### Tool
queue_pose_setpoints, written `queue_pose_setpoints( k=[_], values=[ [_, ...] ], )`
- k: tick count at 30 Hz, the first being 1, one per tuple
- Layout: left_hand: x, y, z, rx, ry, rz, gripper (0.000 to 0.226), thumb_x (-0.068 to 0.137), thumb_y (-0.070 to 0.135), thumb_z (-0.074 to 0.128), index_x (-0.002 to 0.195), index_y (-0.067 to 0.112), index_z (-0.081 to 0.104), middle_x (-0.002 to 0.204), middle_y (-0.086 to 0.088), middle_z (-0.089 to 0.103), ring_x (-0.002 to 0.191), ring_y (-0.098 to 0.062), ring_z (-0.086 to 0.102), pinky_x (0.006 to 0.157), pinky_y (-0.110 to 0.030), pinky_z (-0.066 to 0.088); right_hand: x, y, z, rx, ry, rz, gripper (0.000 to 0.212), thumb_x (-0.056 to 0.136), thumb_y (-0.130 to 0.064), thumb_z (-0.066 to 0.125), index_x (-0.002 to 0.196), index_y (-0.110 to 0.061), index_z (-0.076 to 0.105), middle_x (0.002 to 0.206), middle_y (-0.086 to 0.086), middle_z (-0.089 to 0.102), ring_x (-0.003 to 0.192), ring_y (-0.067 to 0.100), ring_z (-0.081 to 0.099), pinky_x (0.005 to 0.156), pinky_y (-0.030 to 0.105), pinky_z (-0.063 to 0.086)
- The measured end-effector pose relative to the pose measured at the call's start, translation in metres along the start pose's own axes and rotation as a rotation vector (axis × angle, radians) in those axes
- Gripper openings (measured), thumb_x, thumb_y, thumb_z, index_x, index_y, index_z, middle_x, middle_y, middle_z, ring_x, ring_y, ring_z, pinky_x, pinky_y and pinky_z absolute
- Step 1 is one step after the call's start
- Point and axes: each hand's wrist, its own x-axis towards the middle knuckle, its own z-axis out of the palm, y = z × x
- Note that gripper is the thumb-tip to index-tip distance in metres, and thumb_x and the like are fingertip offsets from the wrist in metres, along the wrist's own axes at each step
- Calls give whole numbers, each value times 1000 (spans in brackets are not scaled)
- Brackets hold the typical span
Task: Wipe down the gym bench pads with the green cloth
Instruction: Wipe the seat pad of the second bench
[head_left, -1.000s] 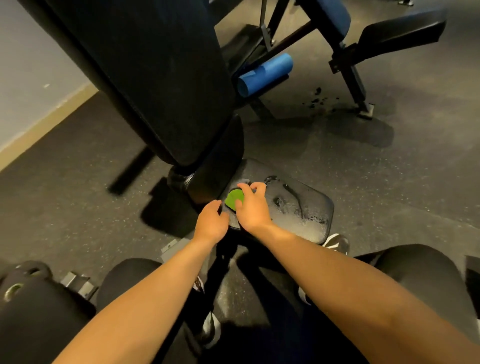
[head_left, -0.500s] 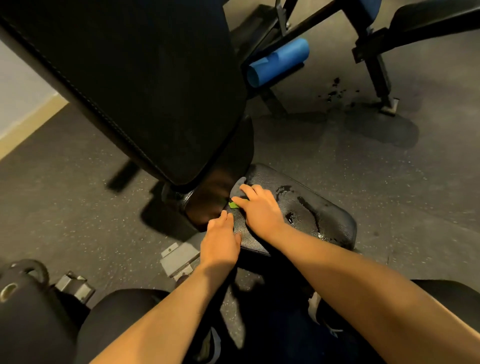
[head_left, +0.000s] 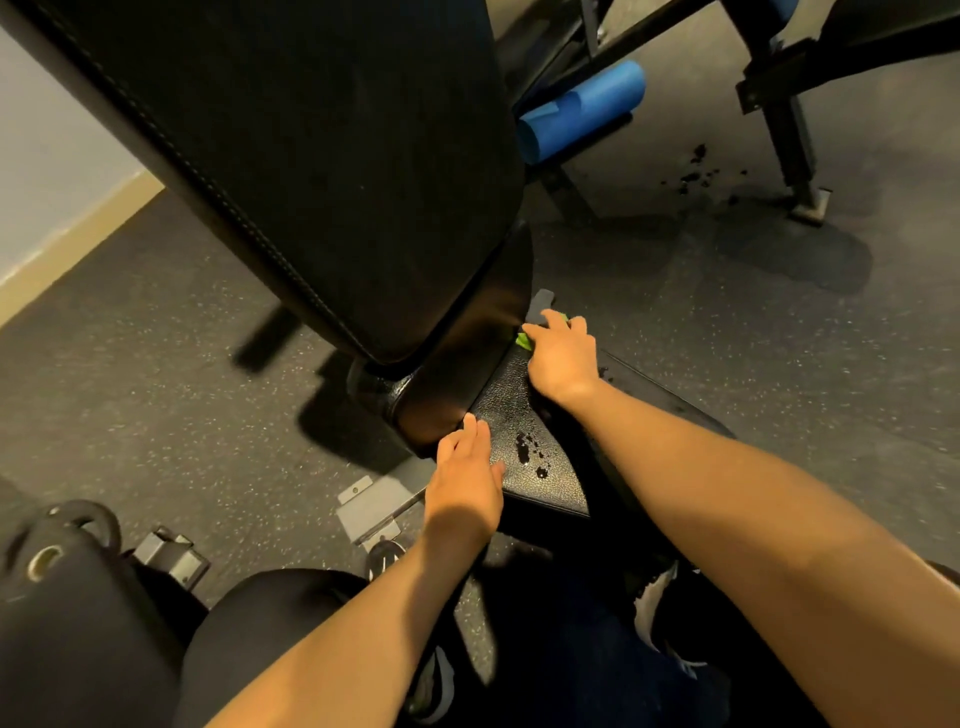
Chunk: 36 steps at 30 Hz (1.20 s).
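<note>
While right hand presses the mostly hidden green cloth flat-fingered at the textured black seat pad's far end, dark wet droplets lie wrist-side, beside left hand, which rests fingers-together on the pad's edge. Next stroke probably pulls back along the pad.

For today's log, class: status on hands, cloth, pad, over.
Right hand presses cloth on seat pad. Left hand flat on pad edge. Droplets unwiped beside it. Back pad close ahead.

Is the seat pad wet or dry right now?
Wet in part: dark droplets sit on the seat pad beside the left hand, away from the green cloth under the right hand.
</note>
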Motion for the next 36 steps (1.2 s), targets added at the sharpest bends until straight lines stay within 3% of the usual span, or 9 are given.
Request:
queue_pose_setpoints(
  k=[6,9,11,14,19,24,27,31,36],
  values=[
    [-2,6,-2,-18,9,-3,56,103,22,50,154,12,28,165,-4,17,143,-23,22,110,-34,33,-51,-25,28,120,92,-163,43,81,-3,62,124,-9,67,137,13,53,113,40,45,93,47,45],
    [-4,9,-3,-48,38,-13,52,101,14,48,150,12,32,158,-5,29,139,-24,26,103,-36,40,-79,-25,33,262,111,-231,35,84,-2,57,111,-15,76,127,8,63,108,34,49,93,42,46],
    [-5,7,-3,-79,48,-29,52,100,11,45,151,10,33,152,-8,37,137,-25,29,103,-36,40,-90,-25,38,281,11,-272,42,90,-6,48,120,-22,73,135,2,59,114,26,45,96,33,42],
    [-4,7,-2,-77,61,-23,58,100,16,52,153,10,30,154,-8,36,138,-25,27,106,-33,35,-83,-14,27,256,36,-309,45,90,-3,49,129,-18,67,137,6,56,117,30,44,98,41,44],
    [-1,6,3,-45,58,-26,56,102,20,50,153,14,28,165,0,18,142,-21,20,110,-32,31,-30,3,4,239,84,-82,60,93,-2,50,150,-17,40,159,11,29,137,36,27,113,45,34],
    [-1,5,4,-69,54,-12,55,101,18,51,151,16,29,164,4,17,140,-19,20,107,-34,34,-3,-4,-1,197,28,67,64,94,-9,52,153,-17,31,158,12,30,136,37,28,110,43,35],
    [-1,4,4,-79,56,-16,56,101,18,52,152,16,29,163,2,19,140,-19,20,106,-35,35,-14,-12,8,179,86,77,56,92,-16,55,145,-16,41,140,13,46,123,35,38,98,42,40],
    [-1,5,6,-66,67,-6,55,100,16,52,150,14,29,163,1,19,139,-21,21,106,-36,35,-54,-9,27,185,143,-177,37,80,-7,63,116,-14,70,111,11,62,105,34,49,84,43,47],
    [0,9,7,-100,75,-32,44,100,10,50,142,13,38,161,-5,24,142,-23,21,105,-40,40,-86,-14,30,236,18,-281,37,91,-11,54,122,-24,69,113,1,57,111,22,41,82,32,44]
  ],
)
